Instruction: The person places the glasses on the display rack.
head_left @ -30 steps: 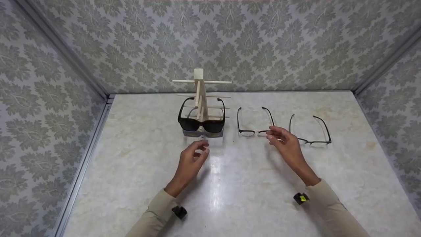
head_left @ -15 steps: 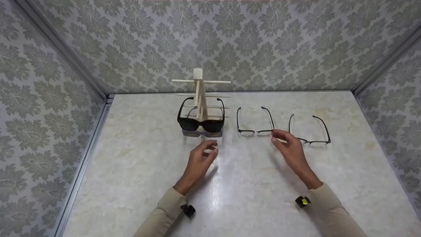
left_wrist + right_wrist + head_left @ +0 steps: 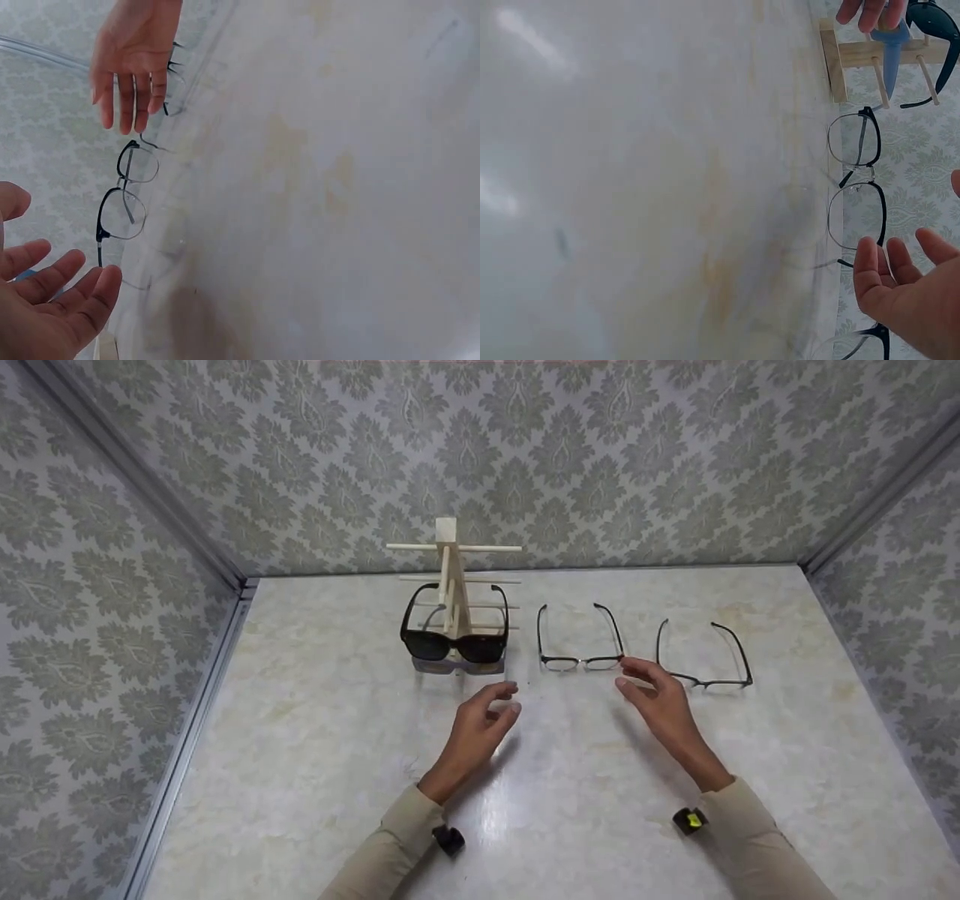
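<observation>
Black-browed eyeglasses (image 3: 580,661) with clear lenses and thin metallic lower rims sit between the two hands and a little beyond them, temples unfolded and pointing away from the person. Their long axis, the line of the front, runs crosswise from the left hand's side to the right hand's, so each end of the frame has one hand on its own side.

The right hand (image 3: 660,701) is the nearer: its fingertips are at the hinge corner on its side, though whether they touch it I cannot tell. Its fingers are extended and relaxed, thumb apart, and it appears to grip nothing. The left hand (image 3: 480,727) is clearly short of the other corner, which lies ahead of it and to its right. Its fingers are loosely bent with a gap to the thumb, and it holds nothing.

Just beyond the right hand and to its right, partly covered by it, is a second pair of dark-framed clear glasses (image 3: 705,684), temples also spread. Ahead of the left hand and slightly to its left, black thick-rimmed sunglasses (image 3: 455,646) hang on a pale wooden stand (image 3: 446,529) with crosswise pegs; blue-grey framed glasses (image 3: 457,667) show just below them. Under everything is a pale marble-patterned table (image 3: 315,735).
</observation>
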Demonstrator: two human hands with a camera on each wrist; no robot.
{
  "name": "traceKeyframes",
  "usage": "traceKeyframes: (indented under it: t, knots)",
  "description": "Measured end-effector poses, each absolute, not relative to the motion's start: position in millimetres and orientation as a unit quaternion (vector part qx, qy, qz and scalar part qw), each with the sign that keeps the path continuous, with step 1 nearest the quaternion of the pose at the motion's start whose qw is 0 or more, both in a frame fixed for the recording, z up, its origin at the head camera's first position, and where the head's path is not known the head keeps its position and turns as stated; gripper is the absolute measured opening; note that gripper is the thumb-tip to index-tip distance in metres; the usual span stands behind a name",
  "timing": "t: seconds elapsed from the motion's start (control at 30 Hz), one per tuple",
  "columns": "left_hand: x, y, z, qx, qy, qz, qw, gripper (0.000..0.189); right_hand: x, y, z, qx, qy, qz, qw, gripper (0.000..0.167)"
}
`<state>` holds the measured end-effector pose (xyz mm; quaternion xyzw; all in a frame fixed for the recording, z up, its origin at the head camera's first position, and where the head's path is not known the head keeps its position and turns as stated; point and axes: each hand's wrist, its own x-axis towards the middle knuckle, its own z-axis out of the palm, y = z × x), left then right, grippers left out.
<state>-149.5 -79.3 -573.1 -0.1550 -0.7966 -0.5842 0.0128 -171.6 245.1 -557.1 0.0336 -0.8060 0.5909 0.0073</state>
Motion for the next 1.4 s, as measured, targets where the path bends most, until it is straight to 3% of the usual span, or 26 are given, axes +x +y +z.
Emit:
traceKeyframes:
  t: [1.4]
  knots:
    - [-185, -19, -582, -0.137, -0.808, -0.573, 0.008, 0.057, -193, 242, -569, 0.051, -0.787, 0.615, -0.001, 0.064]
